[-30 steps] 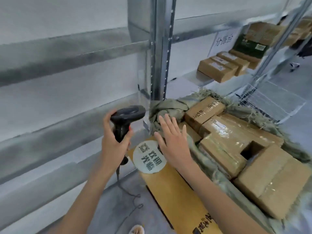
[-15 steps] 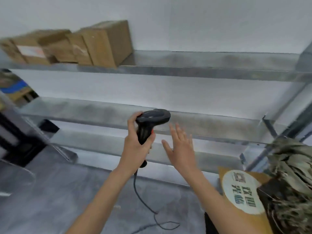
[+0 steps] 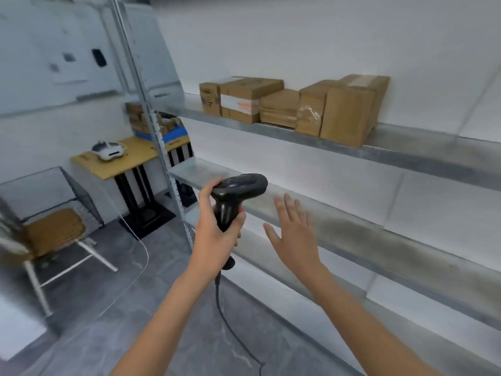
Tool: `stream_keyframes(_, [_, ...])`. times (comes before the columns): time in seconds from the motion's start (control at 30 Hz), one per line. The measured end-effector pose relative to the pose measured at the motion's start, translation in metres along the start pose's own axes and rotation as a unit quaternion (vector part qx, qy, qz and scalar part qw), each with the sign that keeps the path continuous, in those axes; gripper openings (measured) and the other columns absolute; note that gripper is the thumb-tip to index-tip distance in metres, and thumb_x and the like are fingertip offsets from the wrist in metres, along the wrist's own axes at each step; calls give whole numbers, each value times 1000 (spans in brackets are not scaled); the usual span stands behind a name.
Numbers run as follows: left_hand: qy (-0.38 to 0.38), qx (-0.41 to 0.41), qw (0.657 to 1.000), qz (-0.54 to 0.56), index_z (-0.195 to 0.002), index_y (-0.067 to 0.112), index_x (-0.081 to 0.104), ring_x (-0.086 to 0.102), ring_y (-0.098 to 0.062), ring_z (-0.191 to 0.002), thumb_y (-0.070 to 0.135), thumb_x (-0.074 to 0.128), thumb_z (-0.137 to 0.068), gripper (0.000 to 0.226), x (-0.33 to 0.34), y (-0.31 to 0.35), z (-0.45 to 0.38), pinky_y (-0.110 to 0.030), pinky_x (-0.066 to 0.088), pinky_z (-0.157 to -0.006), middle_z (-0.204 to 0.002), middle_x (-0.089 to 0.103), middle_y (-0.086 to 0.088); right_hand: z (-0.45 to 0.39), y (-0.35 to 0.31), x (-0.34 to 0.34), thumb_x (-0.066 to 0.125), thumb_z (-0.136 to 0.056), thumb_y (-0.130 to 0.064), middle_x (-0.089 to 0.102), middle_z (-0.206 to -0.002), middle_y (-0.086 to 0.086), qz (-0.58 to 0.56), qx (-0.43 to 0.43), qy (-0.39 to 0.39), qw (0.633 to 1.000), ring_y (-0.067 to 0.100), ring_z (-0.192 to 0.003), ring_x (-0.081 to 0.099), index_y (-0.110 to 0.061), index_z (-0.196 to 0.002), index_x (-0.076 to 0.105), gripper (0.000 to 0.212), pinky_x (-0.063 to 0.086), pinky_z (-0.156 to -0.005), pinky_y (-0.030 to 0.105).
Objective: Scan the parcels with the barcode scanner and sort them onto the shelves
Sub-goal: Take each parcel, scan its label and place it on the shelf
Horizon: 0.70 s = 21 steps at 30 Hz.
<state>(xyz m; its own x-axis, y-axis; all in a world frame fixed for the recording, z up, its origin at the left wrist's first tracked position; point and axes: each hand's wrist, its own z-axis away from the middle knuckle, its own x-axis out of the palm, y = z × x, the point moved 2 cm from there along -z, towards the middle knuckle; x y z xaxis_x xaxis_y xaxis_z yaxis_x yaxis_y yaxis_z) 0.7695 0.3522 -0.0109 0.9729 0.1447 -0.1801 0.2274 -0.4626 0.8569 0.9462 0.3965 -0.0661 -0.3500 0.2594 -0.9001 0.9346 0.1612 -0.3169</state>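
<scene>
While the left hand point(image 3: 217, 237) curls round the grip of the black barcode scanner point(image 3: 235, 198), the right hand point(image 3: 294, 234) floats just at its 3 o'clock, fingers spread, holding nothing. Up at 1 o'clock, cardboard parcels point(image 3: 292, 108) stand in a touching row on the upper metal shelf point(image 3: 423, 156).

Bright, even, diffuse light; source not visible. Shadows soft, faint under the shelves point(image 3: 406, 156). Small glare patch on tape of one parcel point(image 3: 309, 115). Motion blur strongest toward 9 o'clock: chair point(image 3: 51, 234) and wall smeared. Wide-angle bowing of the upright point(image 3: 151, 126). Centre moderately sharp.
</scene>
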Motion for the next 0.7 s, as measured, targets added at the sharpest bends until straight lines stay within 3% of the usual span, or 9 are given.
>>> stream_keyframes(0.2, [62, -9, 998, -25, -129, 65, 30, 65, -16, -60, 5, 65, -98, 75, -85, -27, -31, -35, 60, -60, -96, 68, 17, -57, -82, 41, 34, -104, -51, -3, -168, 1, -21, -41, -5, 999, 26, -155, -6, -26, -160, 2, 69, -3, -124, 46])
stream_keyframes(0.37, [106, -32, 994, -7, -137, 53, 31, 64, -16, -64, 4, 65, -98, 71, -131, -49, -60, -31, 55, -60, -106, 66, -3, -104, -132, 62, 33, -104, -52, -3, -168, 1, -31, -68, -10, 997, 26, -155, -6, -27, -160, 2, 69, -2, -123, 46])
stream_keyframes(0.53, [137, -14, 990, -4, -124, 70, 32, 64, -14, -64, 4, 66, -98, 79, -170, -70, -100, -28, 55, -60, -104, 67, 1, -166, -171, 79, 34, -104, -53, -6, -168, -1, -37, -82, 2, 996, 24, -155, -7, -28, -161, 2, 70, -4, -122, 45])
stream_keyframes(0.7, [157, -18, 987, 16, -125, 72, 33, 64, -13, -62, 3, 67, -97, 81, -195, -117, -147, -29, 56, -58, -96, 69, 11, -242, -194, 108, 35, -102, -55, -8, -168, -1, -17, -93, 17, 995, 25, -155, -7, -29, -160, 1, 72, -5, -121, 46])
